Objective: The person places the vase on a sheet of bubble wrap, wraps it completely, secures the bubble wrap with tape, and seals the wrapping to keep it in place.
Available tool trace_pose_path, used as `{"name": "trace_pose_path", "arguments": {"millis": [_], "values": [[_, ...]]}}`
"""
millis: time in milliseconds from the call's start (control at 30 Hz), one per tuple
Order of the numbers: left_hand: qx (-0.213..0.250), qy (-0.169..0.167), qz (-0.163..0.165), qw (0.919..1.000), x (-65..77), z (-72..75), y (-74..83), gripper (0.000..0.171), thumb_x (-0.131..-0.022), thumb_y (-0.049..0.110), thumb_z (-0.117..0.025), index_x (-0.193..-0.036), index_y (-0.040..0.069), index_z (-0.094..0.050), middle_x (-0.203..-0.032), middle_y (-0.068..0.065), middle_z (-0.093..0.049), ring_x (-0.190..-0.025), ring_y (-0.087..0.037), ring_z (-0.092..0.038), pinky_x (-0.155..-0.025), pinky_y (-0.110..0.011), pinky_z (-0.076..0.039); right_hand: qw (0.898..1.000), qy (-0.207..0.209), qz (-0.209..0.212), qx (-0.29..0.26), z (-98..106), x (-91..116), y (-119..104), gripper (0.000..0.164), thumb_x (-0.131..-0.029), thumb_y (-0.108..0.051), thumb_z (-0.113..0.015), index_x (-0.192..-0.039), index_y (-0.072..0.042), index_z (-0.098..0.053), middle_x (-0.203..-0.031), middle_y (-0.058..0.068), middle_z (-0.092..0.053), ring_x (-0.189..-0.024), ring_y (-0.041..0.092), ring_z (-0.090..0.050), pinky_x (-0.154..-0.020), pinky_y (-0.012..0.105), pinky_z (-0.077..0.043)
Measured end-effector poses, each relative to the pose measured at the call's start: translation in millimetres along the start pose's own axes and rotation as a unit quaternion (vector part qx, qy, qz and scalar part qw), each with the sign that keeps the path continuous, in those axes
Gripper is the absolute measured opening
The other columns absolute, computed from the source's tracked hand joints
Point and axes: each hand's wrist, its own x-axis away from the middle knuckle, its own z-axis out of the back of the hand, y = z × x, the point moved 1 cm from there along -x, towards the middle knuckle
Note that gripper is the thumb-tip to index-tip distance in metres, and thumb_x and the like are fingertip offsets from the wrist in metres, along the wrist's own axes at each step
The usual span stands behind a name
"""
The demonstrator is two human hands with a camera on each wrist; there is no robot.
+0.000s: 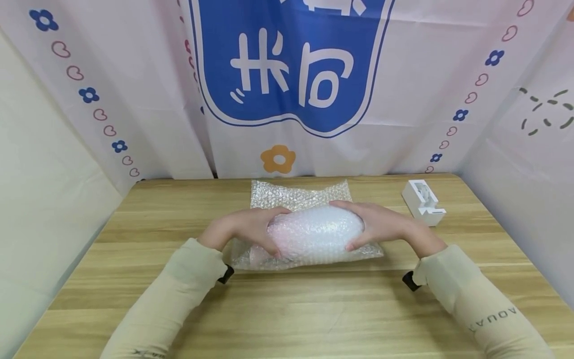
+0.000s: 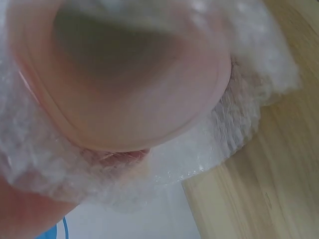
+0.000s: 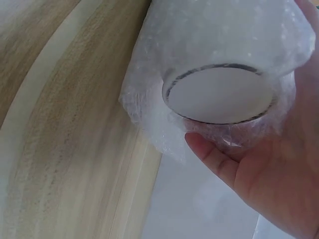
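Note:
A pink-and-white vessel lies on its side, rolled in clear bubble wrap, whose free part spreads flat behind it. My left hand grips its pink left end, thumb in front and fingers over the far side. In the left wrist view that end shows a smooth pinkish rounded rim around a darker inside. My right hand holds the pale right end the same way. The right wrist view shows the round white base with a dark edge line, framed by wrap, the thumb just beside it.
A small white tape dispenser stands at the back right of the wooden table. Behind the table hangs a white cloth with a blue emblem, and pale cloth walls close in both sides.

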Motion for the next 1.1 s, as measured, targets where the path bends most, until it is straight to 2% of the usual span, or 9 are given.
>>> {"name": "trace_pose_path", "arguments": {"millis": [267, 467, 600, 900, 1100], "values": [[0.011, -0.012, 0.006, 0.9999, 1.6, 0.1, -2.0, 0.110, -0.074, 0.040, -0.088, -0.162, 0.014, -0.027, -0.157, -0.015, -0.040, -0.139, -0.034, -0.043, -0.112, -0.055, -0.037, 1.000, -0.012, -0.014, -0.006, 1.7, -1.3, -0.1, 0.110, -0.075, -0.055, -0.086, -0.162, -0.019, -0.030, -0.152, 0.019, -0.048, -0.127, 0.039, -0.054, -0.100, 0.061, -0.046], [0.027, -0.020, 0.019, 0.9993, -0.6, -0.9, -5.2, 0.107, -0.074, 0.042, -0.087, -0.159, 0.018, -0.027, -0.150, -0.016, -0.045, -0.133, -0.030, -0.047, -0.109, -0.052, -0.040, 0.999, -0.030, -0.024, -0.015, 5.0, -2.5, 1.4, 0.107, -0.078, -0.053, -0.085, -0.163, -0.022, -0.028, -0.157, 0.020, -0.041, -0.136, 0.045, -0.046, -0.107, 0.066, -0.038], [0.033, -0.023, 0.029, 0.9988, -0.8, -2.0, -7.7, 0.106, -0.073, 0.045, -0.086, -0.157, 0.020, -0.027, -0.147, -0.014, -0.046, -0.130, -0.027, -0.049, -0.108, -0.050, -0.041, 0.998, -0.046, -0.028, -0.029, 7.0, -4.2, 1.1, 0.105, -0.080, -0.051, -0.084, -0.163, -0.019, -0.028, -0.160, 0.018, -0.037, -0.140, 0.046, -0.040, -0.110, 0.067, -0.033], [0.059, -0.026, 0.029, 0.9975, 2.1, -2.2, -8.7, 0.101, -0.073, 0.044, -0.087, -0.152, 0.020, -0.029, -0.132, -0.015, -0.053, -0.118, -0.026, -0.055, -0.102, -0.051, -0.045, 0.996, -0.065, -0.037, -0.043, 9.7, -4.2, 1.0, 0.102, -0.083, -0.048, -0.082, -0.163, -0.017, -0.028, -0.160, 0.020, -0.037, -0.140, 0.047, -0.040, -0.110, 0.069, -0.031], [0.079, -0.033, 0.019, 0.9961, 1.5, -0.9, -11.3, 0.098, -0.074, 0.044, -0.087, -0.150, 0.017, -0.031, -0.131, -0.011, -0.053, -0.120, -0.026, -0.053, -0.104, -0.051, -0.044, 0.994, -0.081, -0.046, -0.058, 9.9, -4.8, 1.2, 0.099, -0.085, -0.048, -0.080, -0.164, -0.019, -0.026, -0.161, 0.021, -0.035, -0.141, 0.049, -0.038, -0.110, 0.071, -0.030]]}}
